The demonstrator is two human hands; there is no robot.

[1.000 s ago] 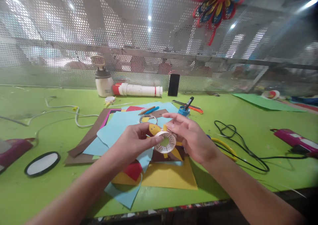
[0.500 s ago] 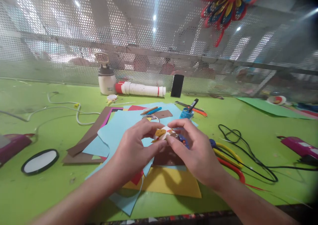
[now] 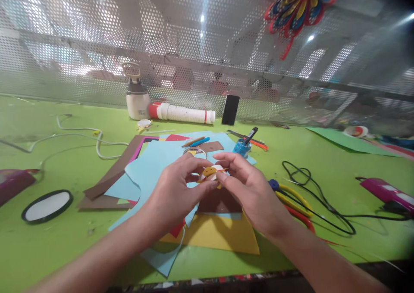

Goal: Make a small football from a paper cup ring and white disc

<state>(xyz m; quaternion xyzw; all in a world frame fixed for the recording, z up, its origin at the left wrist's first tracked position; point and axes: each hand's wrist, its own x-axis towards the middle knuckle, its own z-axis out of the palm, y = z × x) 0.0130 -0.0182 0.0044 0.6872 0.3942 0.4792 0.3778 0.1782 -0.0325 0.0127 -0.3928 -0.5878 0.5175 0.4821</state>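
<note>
Between my two hands is a small white, yellow and red craft piece (image 3: 209, 172), with a yellow-brown part facing up. My left hand (image 3: 176, 183) pinches its left side between thumb and fingers. My right hand (image 3: 247, 185) has its thumb and fingertips on the right side of the piece. Some fingertips are hidden behind it. Below the hands lie a brown sheet (image 3: 220, 201), a yellow sheet (image 3: 220, 235) and light blue sheets (image 3: 152, 161), overlapping on the green table (image 3: 80, 250).
Behind the hands stand a blue jar (image 3: 241, 148) holding a marker, a sprayer (image 3: 138, 103) and a phone (image 3: 230, 110). Yellow-handled scissors (image 3: 296, 197) and a black cable (image 3: 326, 202) lie right. At left are an oval black-rimmed piece (image 3: 47, 206) and a white cable (image 3: 98, 144).
The craft piece has turned slightly in my fingers, and the fingers of my right hand have shifted a little. The whole view has moved slightly.
</note>
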